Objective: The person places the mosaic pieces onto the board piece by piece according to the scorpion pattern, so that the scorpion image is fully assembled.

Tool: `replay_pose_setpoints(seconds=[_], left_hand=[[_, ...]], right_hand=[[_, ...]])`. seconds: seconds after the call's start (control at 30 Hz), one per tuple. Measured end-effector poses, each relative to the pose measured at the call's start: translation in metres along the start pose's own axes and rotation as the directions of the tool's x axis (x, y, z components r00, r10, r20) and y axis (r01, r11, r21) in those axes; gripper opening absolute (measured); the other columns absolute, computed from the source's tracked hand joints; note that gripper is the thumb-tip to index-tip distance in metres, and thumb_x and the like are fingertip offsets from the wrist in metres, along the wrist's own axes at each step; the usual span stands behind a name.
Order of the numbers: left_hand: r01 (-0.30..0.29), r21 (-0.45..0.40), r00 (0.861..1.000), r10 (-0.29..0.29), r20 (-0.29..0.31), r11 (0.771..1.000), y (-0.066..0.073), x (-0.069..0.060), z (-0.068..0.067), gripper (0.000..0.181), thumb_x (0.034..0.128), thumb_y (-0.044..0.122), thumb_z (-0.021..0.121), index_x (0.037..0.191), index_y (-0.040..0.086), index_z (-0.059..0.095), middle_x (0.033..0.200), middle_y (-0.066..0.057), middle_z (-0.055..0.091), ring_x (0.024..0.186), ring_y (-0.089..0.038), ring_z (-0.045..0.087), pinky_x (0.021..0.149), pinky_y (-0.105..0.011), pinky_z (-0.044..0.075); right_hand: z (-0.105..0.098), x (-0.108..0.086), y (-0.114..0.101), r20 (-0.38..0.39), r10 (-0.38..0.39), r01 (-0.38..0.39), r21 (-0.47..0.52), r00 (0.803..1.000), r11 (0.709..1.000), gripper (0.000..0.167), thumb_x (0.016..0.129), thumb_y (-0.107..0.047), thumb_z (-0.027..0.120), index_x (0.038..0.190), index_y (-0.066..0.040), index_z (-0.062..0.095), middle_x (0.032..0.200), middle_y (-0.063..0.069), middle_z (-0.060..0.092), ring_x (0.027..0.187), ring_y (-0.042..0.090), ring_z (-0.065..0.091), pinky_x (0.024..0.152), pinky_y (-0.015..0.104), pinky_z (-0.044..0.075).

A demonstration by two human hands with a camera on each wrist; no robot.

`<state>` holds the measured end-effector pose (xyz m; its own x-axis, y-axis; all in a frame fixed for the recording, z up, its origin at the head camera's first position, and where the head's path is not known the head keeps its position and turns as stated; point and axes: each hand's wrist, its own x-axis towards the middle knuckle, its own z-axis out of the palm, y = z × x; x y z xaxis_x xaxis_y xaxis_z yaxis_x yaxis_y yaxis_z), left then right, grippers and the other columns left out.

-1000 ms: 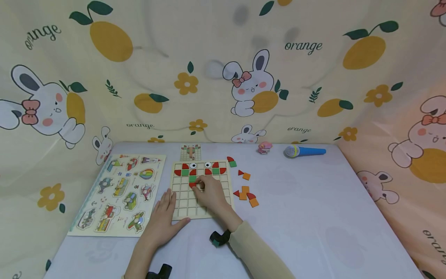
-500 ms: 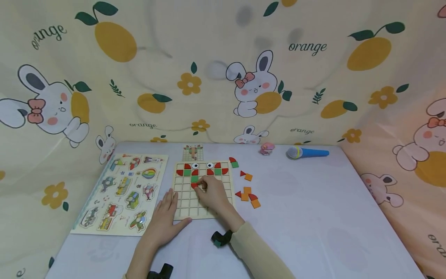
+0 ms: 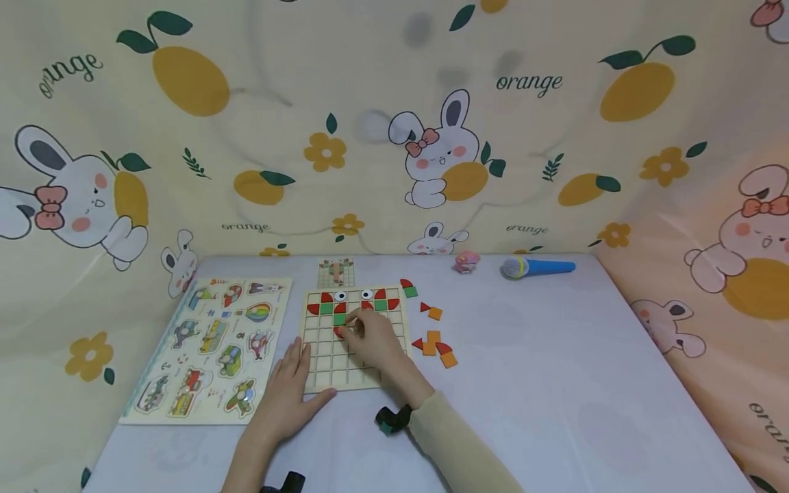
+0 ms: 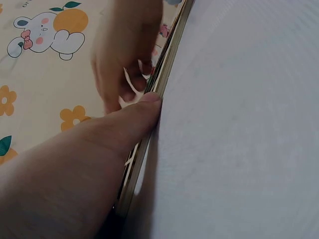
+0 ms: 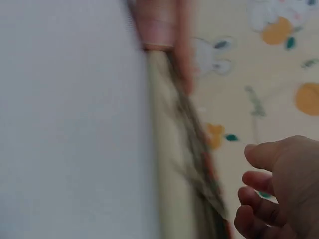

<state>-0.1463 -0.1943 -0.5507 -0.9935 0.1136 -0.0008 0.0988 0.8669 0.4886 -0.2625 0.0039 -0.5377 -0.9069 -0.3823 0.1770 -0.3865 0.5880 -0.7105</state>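
My left hand (image 3: 286,397) lies spread at the near left corner of a square grid board (image 3: 320,363); in the left wrist view its thumb (image 4: 142,112) presses the board's edge. My right hand (image 3: 372,339) is over the middle of the board, its fingertips by a red piece (image 3: 338,331) below a green square (image 3: 340,320). In the right wrist view its fingers (image 5: 254,201) are loosely bent, the thumb stands apart, and no piece shows between them. Red and green pieces and two eye pieces (image 3: 340,296) fill part of the upper rows.
A small pattern card (image 3: 335,272) lies behind the board. Left stands a picture puzzle board (image 3: 209,370). Several loose red, orange and green pieces (image 3: 434,336) lie to the right. Farther back are a pink figurine (image 3: 466,261) and a blue toy microphone (image 3: 539,267).
The head view shifts slightly. Both hands keep nearly the same places on the board, the right one still beside the red piece. No piece has visibly moved.
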Motion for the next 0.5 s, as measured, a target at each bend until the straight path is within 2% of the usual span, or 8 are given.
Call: replay_pose_setpoints(seconds=[0.13, 0.27, 0.4, 0.5], left_hand=[[-0.009, -0.002, 1.000, 0.009, -0.024, 1.000, 0.000, 0.000, 0.002, 0.106, 0.0957, 0.062, 0.068, 0.163, -0.008, 0.026, 0.175, -0.026, 0.013, 0.162, -0.046, 0.014, 0.128, -0.065, 0.017], [-0.009, -0.011, 1.000, 0.008, -0.025, 1.000, 0.000, 0.000, 0.003, 0.106, 0.0957, 0.061, 0.069, 0.164, -0.009, 0.026, 0.175, -0.026, 0.013, 0.162, -0.045, 0.013, 0.128, -0.065, 0.016], [-0.001, -0.011, 1.000, 0.001, -0.015, 1.000, 0.000, -0.001, 0.002, 0.107, 0.0954, 0.062, 0.069, 0.164, -0.008, 0.024, 0.175, -0.025, 0.011, 0.162, -0.045, 0.012, 0.129, -0.064, 0.016], [0.005, -0.013, 1.000, -0.005, -0.014, 1.000, 0.001, -0.002, 0.002, 0.108, 0.0951, 0.062, 0.069, 0.164, -0.007, 0.024, 0.175, -0.025, 0.011, 0.162, -0.045, 0.012, 0.129, -0.064, 0.015]], right_hand=[[-0.035, 0.006, 0.009, -0.008, -0.002, 0.002, 0.065, 1.000, 0.998, 0.024, 0.103, -0.025, 0.073, 0.118, -0.007, 0.074, 0.085, -0.001, 0.062, 0.074, 0.014, 0.054, 0.063, 0.025, 0.046], [-0.076, 0.006, 0.036, -0.099, 0.072, -0.063, 0.089, 0.992, 0.994, 0.022, 0.102, -0.020, 0.073, 0.118, -0.004, 0.074, 0.091, 0.005, 0.066, 0.078, 0.019, 0.056, 0.068, 0.028, 0.046], [-0.105, -0.002, 0.071, -0.175, 0.238, -0.222, 0.107, 0.956, 0.969, 0.023, 0.103, -0.022, 0.071, 0.121, -0.007, 0.073, 0.097, 0.008, 0.064, 0.087, 0.023, 0.056, 0.073, 0.031, 0.046], [-0.117, -0.009, 0.091, -0.170, 0.339, -0.323, 0.116, 0.925, 0.939, 0.028, 0.104, -0.027, 0.070, 0.126, -0.010, 0.071, 0.103, 0.010, 0.063, 0.093, 0.026, 0.055, 0.079, 0.034, 0.047]])
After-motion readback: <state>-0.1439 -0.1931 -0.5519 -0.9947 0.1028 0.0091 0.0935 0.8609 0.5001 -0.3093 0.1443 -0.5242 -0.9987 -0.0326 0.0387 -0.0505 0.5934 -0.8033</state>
